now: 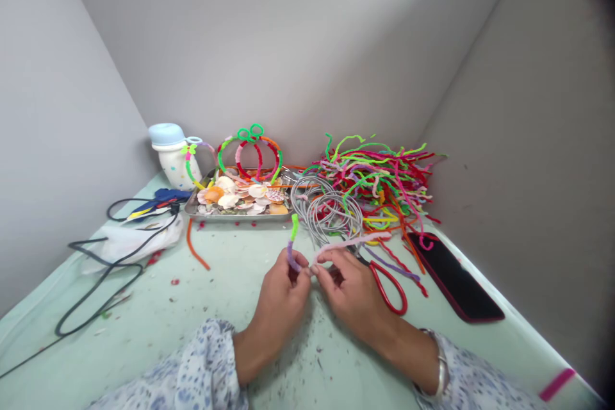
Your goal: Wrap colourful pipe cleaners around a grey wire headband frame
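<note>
My left hand (pixel 284 289) is closed on a purple pipe cleaner (pixel 292 257) whose upper end is bright green. The green tip points up toward the tray. Beside it, my right hand (pixel 350 288) pinches a pale pink pipe cleaner (pixel 355 243), which slants up to the right. The fingertips of both hands nearly meet over the table, and the pieces come together between them. Exactly how they join is hidden by the fingers. Just behind the hands lie coils of grey wire (pixel 331 211).
A metal tray (pixel 240 218) holds shells and pipe-cleaner hoops (pixel 280 160). Behind right is a pipe-cleaner heap (pixel 379 173). Red-handled scissors (pixel 401 298) and a black phone (pixel 461 282) lie right; a white bottle (pixel 175 163), black cable (pixel 96 291) and plastic bag (pixel 129 245) are left.
</note>
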`<state>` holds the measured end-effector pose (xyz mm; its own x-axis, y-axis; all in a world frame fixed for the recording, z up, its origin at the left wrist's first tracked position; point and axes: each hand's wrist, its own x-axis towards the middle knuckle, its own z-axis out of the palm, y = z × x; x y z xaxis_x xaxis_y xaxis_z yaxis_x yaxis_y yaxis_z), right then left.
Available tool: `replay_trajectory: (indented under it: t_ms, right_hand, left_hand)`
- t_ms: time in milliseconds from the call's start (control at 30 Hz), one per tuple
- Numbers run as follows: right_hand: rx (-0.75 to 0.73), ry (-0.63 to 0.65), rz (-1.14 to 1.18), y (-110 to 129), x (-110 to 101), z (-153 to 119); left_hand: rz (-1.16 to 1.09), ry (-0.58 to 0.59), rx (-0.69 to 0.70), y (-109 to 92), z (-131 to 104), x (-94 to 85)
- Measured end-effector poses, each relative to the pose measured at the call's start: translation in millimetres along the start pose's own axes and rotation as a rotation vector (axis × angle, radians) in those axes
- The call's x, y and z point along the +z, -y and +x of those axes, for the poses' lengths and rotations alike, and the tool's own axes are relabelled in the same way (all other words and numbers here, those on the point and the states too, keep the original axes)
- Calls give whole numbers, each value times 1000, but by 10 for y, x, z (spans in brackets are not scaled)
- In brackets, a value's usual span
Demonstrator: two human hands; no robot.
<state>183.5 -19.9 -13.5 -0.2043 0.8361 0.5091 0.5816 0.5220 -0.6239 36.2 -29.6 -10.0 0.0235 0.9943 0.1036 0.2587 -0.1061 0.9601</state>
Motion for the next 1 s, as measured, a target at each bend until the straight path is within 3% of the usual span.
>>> replay_trajectory:
  t_ms: [267, 467, 600, 800, 1000]
  right_hand:
    - [-184, 66, -152, -12, -41, -36]
    - [-203, 99, -286, -45, -21, -16]
    - [-176, 116, -280, -47, -11, -12]
    - [-188, 71, -256, -52, -35, -18]
    - [-282, -86, -129, -37, -81, -40]
  left_hand:
    - [-158, 0, -88, 126, 41, 16]
    - [-192, 23, -48, 49, 35, 7]
    - [-128, 60, -101, 8, 27, -10]
    - [-137, 56, -202, -22, 5, -21]
    - [-393, 21, -264, -72, 48, -37]
